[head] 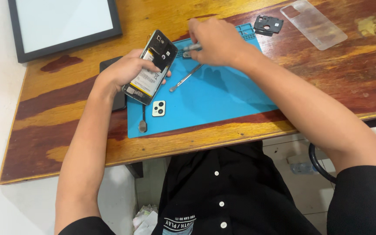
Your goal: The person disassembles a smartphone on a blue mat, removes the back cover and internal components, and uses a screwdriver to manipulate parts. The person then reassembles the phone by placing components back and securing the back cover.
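Seen from above, a person works at a wooden surface [223,135] covered partly by a blue mat [223,100]. The left hand [125,72] grips an opened phone [151,67], back cover off, tilted above the mat's left edge. The right hand [216,41] is closed around a small metal tool [192,47] near the phone's top. On the mat lie a thin metal pry tool [186,78] and a small camera cover [159,108]. A clear phone case [314,24] rests far right.

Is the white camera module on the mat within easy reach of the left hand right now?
Probably not freely: the left hand grips the opened phone. The camera module lies uncovered just below it.
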